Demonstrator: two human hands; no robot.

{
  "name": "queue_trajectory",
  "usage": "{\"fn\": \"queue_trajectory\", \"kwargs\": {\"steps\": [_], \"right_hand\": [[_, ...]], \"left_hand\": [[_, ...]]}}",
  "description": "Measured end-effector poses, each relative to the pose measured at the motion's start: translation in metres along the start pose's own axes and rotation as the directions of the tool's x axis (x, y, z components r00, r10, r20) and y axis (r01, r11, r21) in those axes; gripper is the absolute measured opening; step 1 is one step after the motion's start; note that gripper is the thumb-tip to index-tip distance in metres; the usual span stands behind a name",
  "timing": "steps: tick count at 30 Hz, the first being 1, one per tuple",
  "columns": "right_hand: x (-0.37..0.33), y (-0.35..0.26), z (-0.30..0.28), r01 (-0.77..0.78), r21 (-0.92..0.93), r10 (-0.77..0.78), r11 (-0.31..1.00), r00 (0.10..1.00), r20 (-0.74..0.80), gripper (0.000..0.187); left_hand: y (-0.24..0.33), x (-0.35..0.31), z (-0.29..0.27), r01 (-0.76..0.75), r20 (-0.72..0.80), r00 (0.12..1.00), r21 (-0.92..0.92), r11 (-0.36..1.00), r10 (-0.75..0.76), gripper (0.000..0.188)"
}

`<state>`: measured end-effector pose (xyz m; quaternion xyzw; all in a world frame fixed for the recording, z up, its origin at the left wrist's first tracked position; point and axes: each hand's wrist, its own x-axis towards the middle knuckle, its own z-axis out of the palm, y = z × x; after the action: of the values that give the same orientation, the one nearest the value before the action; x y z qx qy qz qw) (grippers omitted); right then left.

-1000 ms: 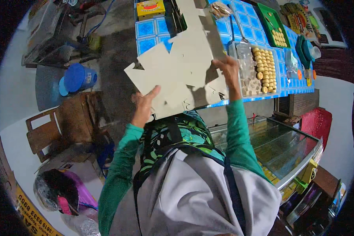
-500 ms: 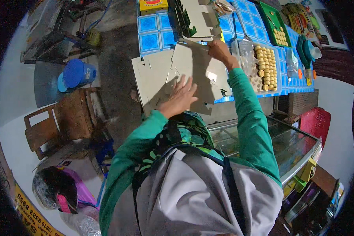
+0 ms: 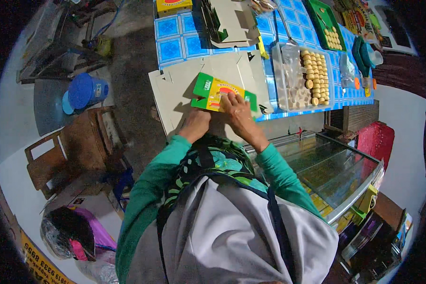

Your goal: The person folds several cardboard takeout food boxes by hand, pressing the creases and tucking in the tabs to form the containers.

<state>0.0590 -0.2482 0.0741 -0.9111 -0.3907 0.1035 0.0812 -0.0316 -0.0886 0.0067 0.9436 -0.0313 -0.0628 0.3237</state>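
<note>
A flat cardboard box blank lies on the near end of the table, plain pale side up. One panel of it is folded over and shows a yellow and green printed face. My left hand is closed at the near left corner of that folded panel; its fingertips are partly hidden. On the yellow face rests my right hand, pressing with its fingers a little apart. Beyond the blank stands a partly folded box, pale inside with green flaps.
Rows of small round pastries fill part of a clear plastic container on the right. Farther back is a green tray with more pastries. A yellow box sits at the far left. Below the table edge is a glass case.
A panel of the blank has been folded over, bringing its yellow and green face up. My right hand came nearer from the far right edge; my left hand drew back and closed.
</note>
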Motion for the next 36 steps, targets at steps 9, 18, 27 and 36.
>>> {"fn": "queue_trajectory", "kwargs": {"steps": [9, 18, 27, 36], "right_hand": [[-0.012, -0.001, 0.068, 0.010, -0.280, -0.065, 0.960, 0.980, -0.186, 0.044], [-0.024, 0.003, 0.067, 0.078, 0.016, -0.072, 0.997, 0.972, -0.222, 0.051], [-0.020, 0.006, 0.080, 0.155, 0.165, -0.111, 0.974, 0.961, -0.252, 0.045], [0.040, 0.060, -0.010, -0.072, 0.249, 0.082, 0.966, 0.996, -0.029, 0.016]], "left_hand": [[0.013, 0.033, -0.058, -0.269, -0.494, 0.845, -0.065, 0.961, 0.204, 0.025], [0.033, 0.092, -0.008, -0.256, 0.146, 0.963, 0.215, 0.943, 0.228, 0.066], [0.034, 0.105, 0.003, -0.514, 0.102, 0.856, 0.281, 0.811, 0.507, 0.052], [0.034, -0.007, -0.052, -0.058, -0.496, 0.858, -0.356, 0.933, -0.136, 0.020]]}}
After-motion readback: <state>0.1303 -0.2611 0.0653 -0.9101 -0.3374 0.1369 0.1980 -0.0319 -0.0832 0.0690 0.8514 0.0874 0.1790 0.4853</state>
